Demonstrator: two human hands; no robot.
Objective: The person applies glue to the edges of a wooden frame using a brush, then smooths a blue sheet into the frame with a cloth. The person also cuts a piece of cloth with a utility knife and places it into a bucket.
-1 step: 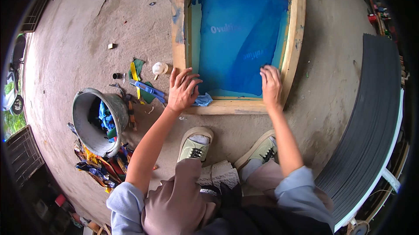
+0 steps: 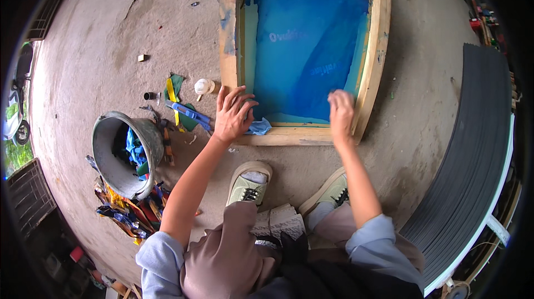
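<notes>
While the person crouches on the bare concrete floor point(image 2: 100, 43), the biggest thing before them is a wooden frame point(image 2: 378, 60) stretched with blue mesh point(image 2: 306, 38), lying flat on the floor just ahead of their two pale shoes point(image 2: 249, 183). To the right, well apart from the frame, a stack of dark grey sheets point(image 2: 473, 165) runs along the edge of the view. On the left sits a dented metal bucket point(image 2: 105, 154) with blue scraps inside, and a heap of coloured offcuts point(image 2: 125, 210) spills out beside it toward the person. Between bucket and frame lie smaller bits — a blue utility knife point(image 2: 186, 113), a yellow strip point(image 2: 171, 90) and a small white knob-shaped object point(image 2: 203, 85). The left hand point(image 2: 233, 114) rests flat with fingers spread on the frame's near left corner, holding nothing, its fingertips reaching the mesh; a crumpled blue rag point(image 2: 259, 127) lies just beside it on the near rail. The right hand point(image 2: 341, 110) is blurred, fingers curled down against the mesh near the frame's near right corner — whether it grips anything I cannot tell.
</notes>
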